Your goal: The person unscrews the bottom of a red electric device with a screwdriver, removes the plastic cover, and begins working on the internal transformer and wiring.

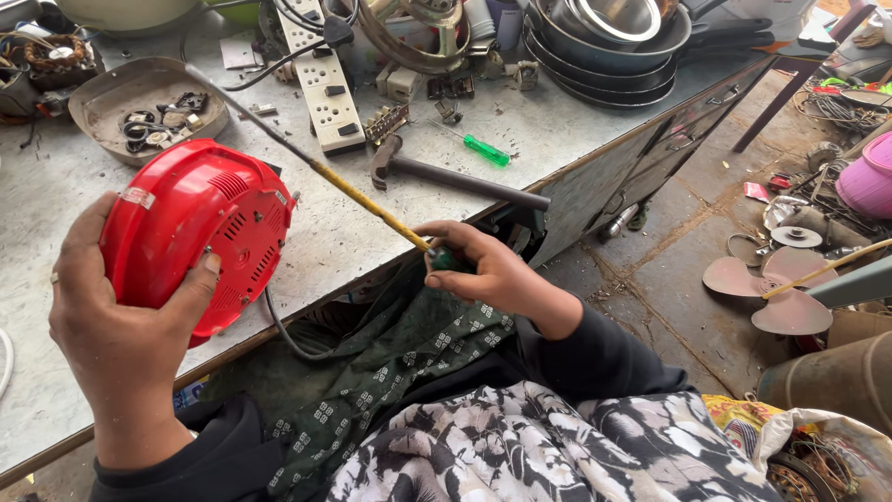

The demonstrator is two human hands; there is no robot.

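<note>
Left hand [121,321] grips red round appliance housing [197,232], fingers wrapped on rim, at workbench [84,186] edge. Right hand [488,270] closed around long screwdriver [348,189] (green handle, yellow shaft), tip beyond housing. Farther: hammer [446,173], power strip [325,84], stacked pans [604,46].

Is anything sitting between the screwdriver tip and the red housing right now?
Nothing visible. The right hand holds the long screwdriver, whose shaft passes just above the red housing gripped by the left hand. Its tip points past the housing toward the beige tray.
</note>
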